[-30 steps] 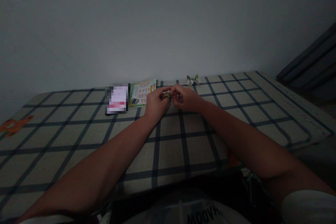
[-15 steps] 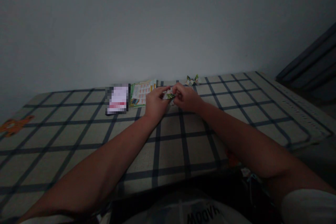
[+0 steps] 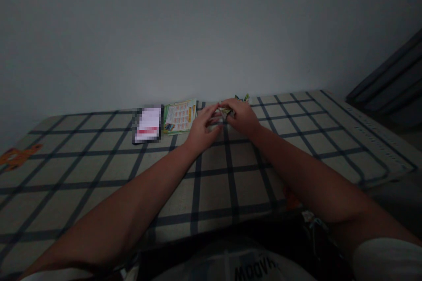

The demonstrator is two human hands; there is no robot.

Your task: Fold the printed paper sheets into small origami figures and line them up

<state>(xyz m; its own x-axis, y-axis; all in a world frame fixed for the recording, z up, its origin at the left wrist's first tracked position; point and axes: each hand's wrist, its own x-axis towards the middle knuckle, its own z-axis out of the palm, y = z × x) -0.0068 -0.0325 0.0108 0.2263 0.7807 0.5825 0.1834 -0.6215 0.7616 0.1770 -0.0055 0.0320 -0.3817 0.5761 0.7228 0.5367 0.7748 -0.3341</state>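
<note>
Right hand (image 3: 244,117) pinches folded paper (image 3: 225,111), presumably steadying it. Left hand (image 3: 201,131): fingers parted, contact unclear. Printed sheet (image 3: 180,117) lies just left of it, probably for easy reach.

Two hands are showing: one left hand (image 3: 201,130) and one right hand (image 3: 244,116). Two bare arms (image 3: 138,202) are showing too, with two white sleeves (image 3: 385,254). Two bits of crinkled paper are showing: the right hand is holding one bit (image 3: 225,111), and another bit (image 3: 245,97) is lying behind. One phone (image 3: 147,124) and one printed leaflet (image 3: 180,117) are lying on one checked cloth (image 3: 214,189). Two orange patches (image 3: 20,157) are showing. One curtain (image 3: 392,74) is hanging, and one wall (image 3: 211,30) is standing.
</note>
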